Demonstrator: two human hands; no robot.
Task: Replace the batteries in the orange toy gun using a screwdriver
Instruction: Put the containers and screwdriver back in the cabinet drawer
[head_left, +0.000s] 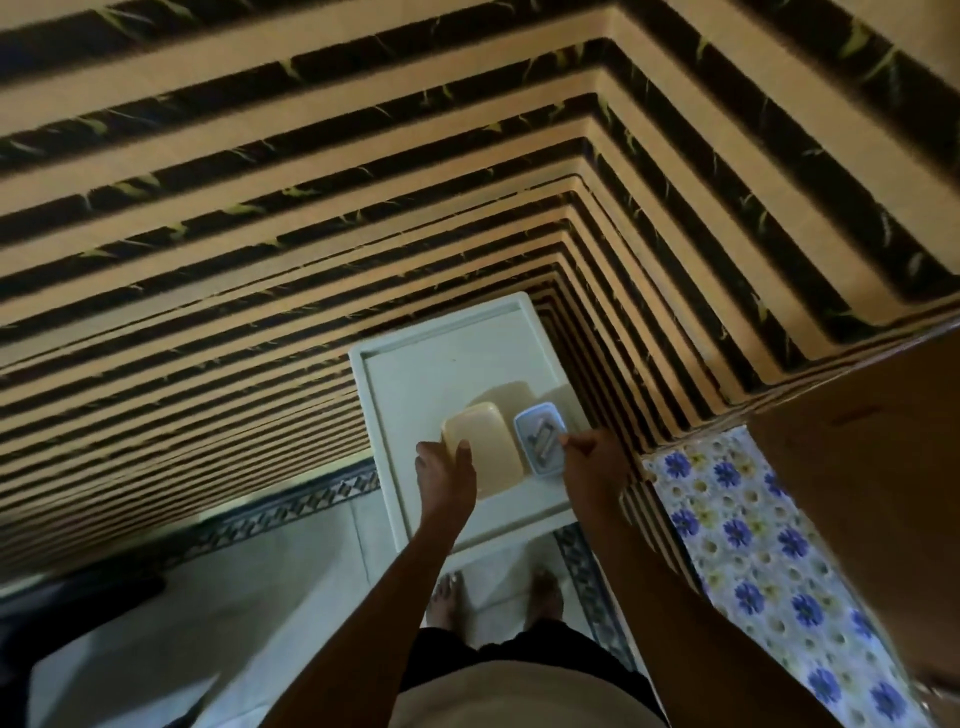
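Note:
A pale yellow lidded box (485, 449) lies on a white tray table (415, 374). My left hand (447, 475) grips its near left corner, thumb on the lid. Beside it on the right stands a small blue open box (540, 439) with small grey and white parts inside, too blurred to name. My right hand (592, 460) is at the blue box's right rim, its curled fingers pinching the rim. The orange toy gun and a screwdriver are not in view.
Striped tan and black walls close in behind and to the right of the tray table. A cloth with blue flowers (763, 561) covers a surface at the right, next to a brown panel (857, 467). My bare feet (498, 597) stand on pale floor tiles under the tray's front edge.

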